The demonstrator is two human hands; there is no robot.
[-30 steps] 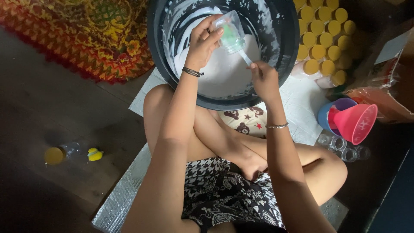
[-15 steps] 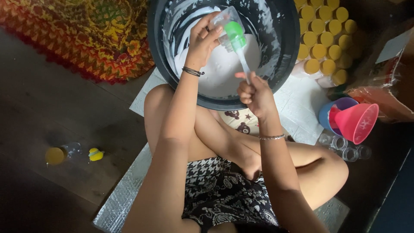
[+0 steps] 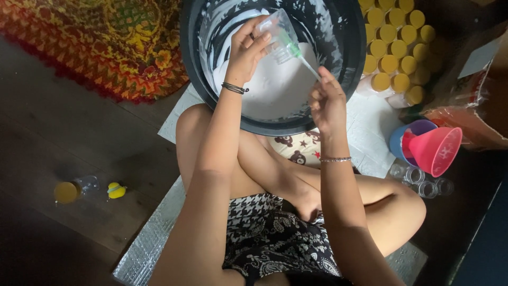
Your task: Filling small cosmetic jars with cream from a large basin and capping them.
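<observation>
A big black bowl (image 3: 349, 63) with white cream in it stands in front of my crossed legs. My left hand (image 3: 246, 50) holds a small clear plastic cup (image 3: 279, 33) tilted over the cream. My right hand (image 3: 327, 100) grips the clear handle of a green-tipped spatula (image 3: 299, 53), whose green end reaches into the cup. Both hands hover above the bowl's near half.
Several yellow-lidded jars (image 3: 394, 47) are packed at the right of the bowl. A pink funnel (image 3: 436, 149) sits in a blue cup, with empty clear jars (image 3: 423, 182) beside it. A colourful rug (image 3: 100, 42) lies far left; a yellow lid (image 3: 66, 191) and a small jar lie on the floor.
My right hand has swung the spatula from outside the cup back into it, lifting the hand up and to the right. The left hand and cup have stayed nearly still.
</observation>
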